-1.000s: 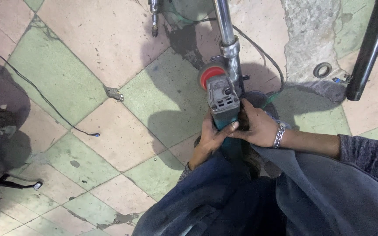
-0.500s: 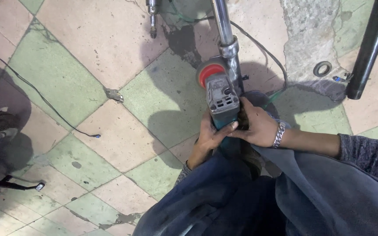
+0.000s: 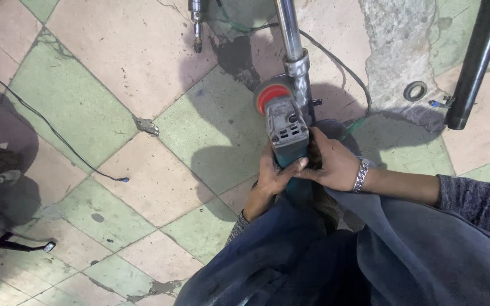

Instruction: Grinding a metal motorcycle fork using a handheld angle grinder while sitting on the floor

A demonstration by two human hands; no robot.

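Observation:
A teal and grey angle grinder [image 3: 284, 127] with a red disc at its front points away from me, its head beside a shiny metal tube [image 3: 294, 54] that runs up out of view. My left hand [image 3: 273, 178] grips the grinder's body from below. My right hand [image 3: 333, 164], with a metal bracelet at the wrist, wraps the grinder's rear from the right. Both hands touch each other around the tool. My dark trouser legs fill the lower right.
A black tube [image 3: 477, 62] stands at the right with a rubber ring [image 3: 415, 90] beside it. A thin black wire [image 3: 58, 133] crosses the tiled floor at left. A small tool [image 3: 195, 22] lies at top. Dark parts sit at the left edge.
The grinder and both hands have stayed almost still against the metal tube; only a slight shift of the view.

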